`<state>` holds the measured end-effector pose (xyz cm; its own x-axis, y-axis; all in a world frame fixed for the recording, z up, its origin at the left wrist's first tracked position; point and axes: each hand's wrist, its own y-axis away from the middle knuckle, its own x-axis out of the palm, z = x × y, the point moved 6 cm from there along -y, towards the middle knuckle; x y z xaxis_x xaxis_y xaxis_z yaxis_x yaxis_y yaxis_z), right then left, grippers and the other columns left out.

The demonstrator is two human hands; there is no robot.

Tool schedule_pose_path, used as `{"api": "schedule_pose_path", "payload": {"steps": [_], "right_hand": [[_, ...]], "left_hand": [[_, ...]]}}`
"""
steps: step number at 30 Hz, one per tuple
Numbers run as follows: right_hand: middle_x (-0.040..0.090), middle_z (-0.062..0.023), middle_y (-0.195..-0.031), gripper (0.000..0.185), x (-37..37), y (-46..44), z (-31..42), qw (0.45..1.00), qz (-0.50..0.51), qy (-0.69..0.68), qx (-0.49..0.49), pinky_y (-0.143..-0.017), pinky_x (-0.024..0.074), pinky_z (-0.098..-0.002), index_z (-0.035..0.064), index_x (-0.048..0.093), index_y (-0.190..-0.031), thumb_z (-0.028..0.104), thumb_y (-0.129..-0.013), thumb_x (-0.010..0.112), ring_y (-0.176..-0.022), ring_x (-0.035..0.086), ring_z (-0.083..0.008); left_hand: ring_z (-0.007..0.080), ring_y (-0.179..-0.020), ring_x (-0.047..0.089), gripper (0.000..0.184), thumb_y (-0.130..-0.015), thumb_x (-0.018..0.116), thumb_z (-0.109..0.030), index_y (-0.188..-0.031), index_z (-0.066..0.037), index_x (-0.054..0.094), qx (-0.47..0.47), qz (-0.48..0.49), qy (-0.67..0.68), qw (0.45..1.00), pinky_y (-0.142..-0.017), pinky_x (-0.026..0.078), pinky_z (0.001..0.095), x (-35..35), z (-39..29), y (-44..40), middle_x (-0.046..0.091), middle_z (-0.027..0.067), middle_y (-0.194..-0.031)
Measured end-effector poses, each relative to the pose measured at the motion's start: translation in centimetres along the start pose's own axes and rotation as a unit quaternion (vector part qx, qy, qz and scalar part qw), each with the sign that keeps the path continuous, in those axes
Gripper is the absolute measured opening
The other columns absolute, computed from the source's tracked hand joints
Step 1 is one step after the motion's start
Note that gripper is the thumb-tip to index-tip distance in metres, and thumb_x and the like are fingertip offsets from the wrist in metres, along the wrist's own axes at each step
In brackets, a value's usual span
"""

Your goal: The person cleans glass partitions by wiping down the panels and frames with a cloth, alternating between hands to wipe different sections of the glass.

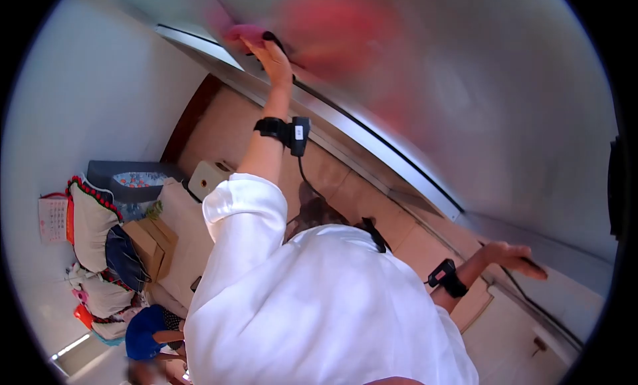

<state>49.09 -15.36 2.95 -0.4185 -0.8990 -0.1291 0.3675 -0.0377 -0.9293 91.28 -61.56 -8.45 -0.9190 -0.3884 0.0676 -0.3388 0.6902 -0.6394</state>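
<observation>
My left hand reaches up and presses a pink cloth against a large glossy panel. Its fingers are bent round the cloth and partly hidden by it. A black band shows near the fingers, and a black strap with a small box sits on the wrist. My right hand is stretched out low at the right, fingers extended, beside the panel's lower part. It holds nothing that I can see; something dark shows at its fingers. That wrist wears a similar strapped black box.
A metal-edged rail runs along the panel. On the left are a white stool, a cardboard box, cushions and a grey padded bed or seat. A person in blue is at the lower left.
</observation>
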Motion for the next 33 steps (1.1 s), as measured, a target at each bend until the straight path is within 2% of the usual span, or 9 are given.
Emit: {"api": "schedule_pose_path", "payload": {"steps": [7,9,13,16,18,21,24,27,33], "right_hand": [[-0.001,-0.0218,-0.153,0.074,-0.2,0.0,1.2,0.998,0.032,0.006,-0.054,-0.112,0.0131,-0.0425,-0.0021,-0.002,-0.147,0.033,-0.098,0.042,-0.140,0.008,-0.0321],[-0.003,-0.0198,-0.154,0.073,0.0,0.2,1.4,0.997,0.030,-0.074,-0.009,-0.112,0.0088,-0.0415,0.0000,0.001,-0.148,0.033,-0.098,0.043,-0.142,0.005,-0.0319],[-0.001,-0.0207,-0.153,0.074,-0.3,1.2,1.1,0.995,0.031,-0.098,-0.015,-0.111,0.0143,-0.0407,0.0010,0.002,-0.148,0.032,-0.097,0.045,-0.140,0.009,-0.0325],[0.000,-0.0220,-0.153,0.076,-0.3,1.9,0.7,0.988,0.035,-0.150,0.025,-0.109,0.0185,-0.0405,0.0013,0.002,-0.148,0.033,-0.096,0.048,-0.139,0.013,-0.0336],[0.003,-0.0225,-0.151,0.079,-0.6,2.4,-0.2,0.997,0.048,-0.056,0.003,-0.107,0.0234,-0.0435,0.0009,-0.001,-0.148,0.036,-0.095,0.046,-0.136,0.018,-0.0352],[0.002,-0.0224,-0.151,0.080,-0.5,2.9,-1.2,0.996,0.055,-0.064,0.013,-0.107,0.0241,-0.0427,0.0010,-0.003,-0.147,0.036,-0.095,0.047,-0.136,0.018,-0.0341],[0.001,-0.0220,-0.151,0.080,-0.4,3.1,-1.6,0.997,0.059,-0.037,0.027,-0.108,0.0227,-0.0430,0.0010,-0.003,-0.147,0.036,-0.095,0.046,-0.137,0.017,-0.0334],[-0.003,-0.0215,-0.152,0.080,-0.3,2.9,-1.0,0.997,0.050,-0.024,0.050,-0.110,0.0187,-0.0431,0.0005,-0.003,-0.147,0.038,-0.096,0.045,-0.138,0.014,-0.0334],[-0.006,-0.0198,-0.154,0.078,-0.6,3.5,-2.6,0.995,0.050,-0.068,0.055,-0.112,0.0009,-0.0447,-0.0001,-0.002,-0.147,0.039,-0.096,0.043,-0.142,-0.001,-0.0318]], "left_hand": [[0.0263,-0.136,0.018,0.079,-0.098,0.039,-0.044,-0.145,0.002,-0.005,-0.255,0.021,0.189,0.948,-0.112,0.014,0.0364,4.4,-3.3,11.0,0.006,0.0180,-0.151],[0.0293,-0.140,0.007,0.075,-0.099,0.038,-0.033,-0.144,0.003,-0.009,-0.095,0.087,-0.014,0.992,-0.113,0.007,0.0374,5.9,-7.0,15.8,-0.002,0.0219,-0.151],[0.0382,-0.141,-0.009,0.078,-0.094,0.044,-0.020,-0.144,0.002,-0.011,-0.101,0.154,-0.022,0.983,-0.113,0.000,0.0470,9.1,-14.3,23.8,-0.013,0.0279,-0.150],[0.0589,-0.133,-0.001,0.078,-0.090,0.053,-0.030,-0.147,-0.006,0.005,0.129,0.172,-0.092,0.972,-0.103,0.007,0.0701,10.6,-16.1,28.3,0.000,0.0317,-0.149],[0.0585,-0.133,0.005,0.071,-0.085,0.060,-0.031,-0.142,-0.007,0.025,0.102,0.223,-0.100,0.964,-0.103,0.010,0.0707,10.1,-15.5,28.4,0.014,0.0317,-0.144],[0.0542,-0.132,0.017,0.060,-0.077,0.067,-0.029,-0.127,-0.006,0.045,0.325,0.307,-0.207,0.870,-0.101,0.017,0.0714,9.0,-15.7,26.6,0.034,0.0269,-0.128],[0.0527,-0.134,0.016,0.065,-0.077,0.066,-0.019,-0.134,-0.003,0.039,0.227,0.287,-0.211,0.906,-0.104,0.017,0.0669,7.0,-12.2,21.6,0.033,0.0278,-0.135],[0.0412,-0.141,0.008,0.073,-0.083,0.055,-0.006,-0.144,0.006,0.016,0.142,0.125,-0.105,0.976,-0.114,0.010,0.0457,4.4,-10.3,13.8,0.008,0.0271,-0.151],[0.0355,-0.141,0.006,0.074,-0.095,0.041,-0.025,-0.143,0.008,-0.004,0.016,0.128,0.081,0.988,-0.113,0.007,0.0399,7.2,-10.4,11.2,0.003,0.0289,-0.150]]}}
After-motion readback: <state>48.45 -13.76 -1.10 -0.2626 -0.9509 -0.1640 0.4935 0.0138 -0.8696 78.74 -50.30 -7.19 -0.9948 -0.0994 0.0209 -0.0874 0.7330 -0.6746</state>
